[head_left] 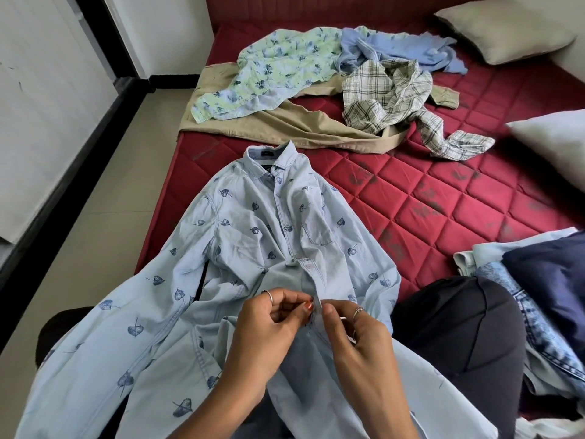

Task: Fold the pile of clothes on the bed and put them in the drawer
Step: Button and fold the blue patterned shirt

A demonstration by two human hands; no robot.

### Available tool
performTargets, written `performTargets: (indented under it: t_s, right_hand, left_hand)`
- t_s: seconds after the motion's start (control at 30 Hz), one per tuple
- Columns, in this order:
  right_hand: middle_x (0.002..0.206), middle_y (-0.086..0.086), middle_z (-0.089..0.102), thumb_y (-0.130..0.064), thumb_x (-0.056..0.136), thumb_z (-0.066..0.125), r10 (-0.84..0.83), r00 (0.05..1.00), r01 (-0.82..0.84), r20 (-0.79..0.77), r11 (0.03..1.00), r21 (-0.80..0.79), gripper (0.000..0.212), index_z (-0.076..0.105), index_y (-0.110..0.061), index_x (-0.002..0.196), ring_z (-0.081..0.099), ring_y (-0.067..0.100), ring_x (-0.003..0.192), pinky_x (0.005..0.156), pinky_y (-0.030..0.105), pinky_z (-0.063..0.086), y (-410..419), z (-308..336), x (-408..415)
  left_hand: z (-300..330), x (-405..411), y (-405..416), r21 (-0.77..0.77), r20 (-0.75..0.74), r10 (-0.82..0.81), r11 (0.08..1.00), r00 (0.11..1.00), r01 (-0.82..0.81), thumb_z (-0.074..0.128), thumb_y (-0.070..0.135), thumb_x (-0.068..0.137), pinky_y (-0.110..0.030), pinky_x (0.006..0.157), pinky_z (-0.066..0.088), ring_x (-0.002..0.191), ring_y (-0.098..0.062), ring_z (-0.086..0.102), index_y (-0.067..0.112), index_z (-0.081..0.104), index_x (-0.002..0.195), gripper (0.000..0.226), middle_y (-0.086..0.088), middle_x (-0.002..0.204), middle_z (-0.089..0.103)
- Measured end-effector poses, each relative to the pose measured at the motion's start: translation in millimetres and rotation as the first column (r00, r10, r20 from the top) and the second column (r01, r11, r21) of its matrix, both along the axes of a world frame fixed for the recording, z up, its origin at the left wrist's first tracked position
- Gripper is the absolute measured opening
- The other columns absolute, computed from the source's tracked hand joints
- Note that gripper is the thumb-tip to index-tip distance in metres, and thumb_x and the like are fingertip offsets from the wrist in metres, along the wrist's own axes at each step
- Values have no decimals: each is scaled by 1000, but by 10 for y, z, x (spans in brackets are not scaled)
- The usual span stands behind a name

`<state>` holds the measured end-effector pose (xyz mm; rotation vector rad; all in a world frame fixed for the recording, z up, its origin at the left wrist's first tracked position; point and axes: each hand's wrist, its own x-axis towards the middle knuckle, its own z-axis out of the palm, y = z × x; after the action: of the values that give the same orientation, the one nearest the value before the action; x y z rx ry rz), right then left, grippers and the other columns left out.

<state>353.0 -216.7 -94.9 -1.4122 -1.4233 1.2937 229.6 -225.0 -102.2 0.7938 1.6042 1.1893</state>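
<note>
Leaf-print shirt (253, 236) lies spread collar-away on the bed (443, 198) edge, over the person's lap. Left hand (269, 331) and right hand (357, 340) both pinch its button placket. Collar label too blurred to read.

Both forearms reach forward from the near edge of the bed and meet low in the middle. The left hand (269, 331) has its fingers curled inward, thumb and forefinger pinching together at the tips, a ring on one finger. The right hand (357, 340) mirrors it just beside, thumb up and pressed against bent fingers, also ringed. The fingertips of the two hands nearly touch, pinching the same strip of the shirt front (316, 280).
</note>
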Motion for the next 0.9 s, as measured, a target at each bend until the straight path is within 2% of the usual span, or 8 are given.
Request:
performTargets:
  t_s: [0.07,0.2,0.33,0.5,0.63,0.77,0.83,0.9]
  right_hand:
    - [75,-14,71,-14,94,57,36,997,-37,67,999,16,19,71,-24,87,64,1,70,62,11,44,17,-15,8]
    - [83,-16,74,-1,91,55,123,986,-114,115,990,-82,34,73,-29,88,68,0,83,79,21,52,74,-43,39]
    - [74,-15,73,0,87,63,94,994,-85,64,988,-129,32,71,-29,75,66,-2,69,68,14,50,119,-33,58]
    - [67,-10,72,-5,85,69,57,998,-56,8,989,-139,19,71,-21,74,62,-2,57,59,13,47,115,0,37]
    - [64,-13,69,-9,84,70,45,998,-42,33,995,-95,16,68,-21,73,60,-1,55,57,13,45,104,10,21]
    - [70,-16,68,-12,85,69,41,992,-40,123,999,-11,14,66,-23,76,64,3,66,57,10,45,86,-7,-4]
    - [71,-11,69,-12,86,68,45,985,-50,164,998,24,12,65,-22,79,65,6,68,58,15,49,69,-33,-33]
    - [70,-6,68,-15,86,67,33,971,-54,237,995,82,10,64,-23,81,64,11,68,63,27,54,45,-95,-59]
  left_hand:
    - [-9,-13,-5,4,-41,-1,1000,999,1,69,0,83,-27,77,54,76,-12,71,19,73,82,20,1,78,75]
    - [-36,-45,-35,5,-104,-15,1000,994,15,69,2,84,-29,80,55,79,-13,71,25,73,82,23,3,80,75]
    - [-59,-44,-65,3,-80,-27,1000,996,27,70,2,83,-27,80,54,79,-12,71,24,74,81,22,4,81,75]
    - [-57,-45,-58,-7,0,-26,1000,1000,26,69,0,82,-30,80,54,80,-15,72,21,75,81,22,1,81,76]
    - [-45,-46,-40,-12,45,-40,999,998,41,67,2,85,-35,85,54,84,-15,72,22,76,85,22,0,85,76]
    - [-24,-24,-14,-24,121,-40,999,992,43,67,19,86,-36,88,54,87,-17,72,20,78,82,12,-3,85,76]
    - [-26,-5,2,-18,106,-48,999,993,50,74,29,82,-39,88,54,86,-21,71,19,77,80,11,-5,83,75]
    - [-57,18,18,-12,69,-31,999,997,32,75,25,81,-42,88,55,83,-21,71,16,75,80,9,-4,80,75]
